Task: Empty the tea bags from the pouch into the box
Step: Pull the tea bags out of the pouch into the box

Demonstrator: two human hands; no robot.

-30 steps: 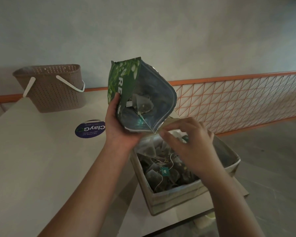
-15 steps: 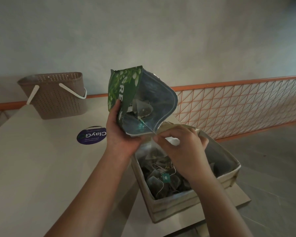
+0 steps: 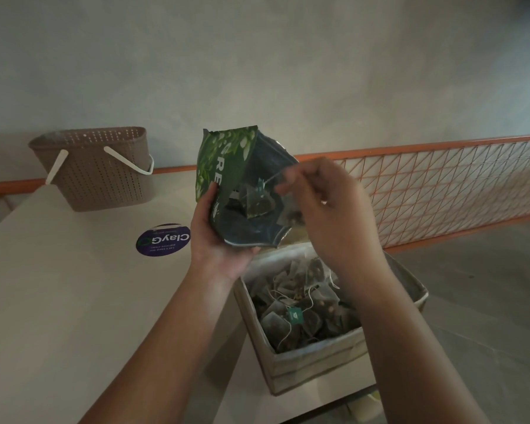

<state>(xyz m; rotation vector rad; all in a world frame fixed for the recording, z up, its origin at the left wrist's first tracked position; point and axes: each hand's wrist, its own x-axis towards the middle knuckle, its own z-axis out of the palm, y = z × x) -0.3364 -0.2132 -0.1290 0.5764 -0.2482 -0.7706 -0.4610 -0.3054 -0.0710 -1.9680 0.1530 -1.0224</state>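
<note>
The left hand is gripping the green foil pouch, mouth tilted over the pale box; the right hand is pinching a tea bag's string, apparently to free it.

Open tabletop across the lower left of the frame, only a flat round sticker lying on it. The basket blocks the upper-left corner. At centre, the left hand holds the pouch up over the box, and the right hand crowds the pouch mouth. The orange mesh rail closes the right side.
</note>
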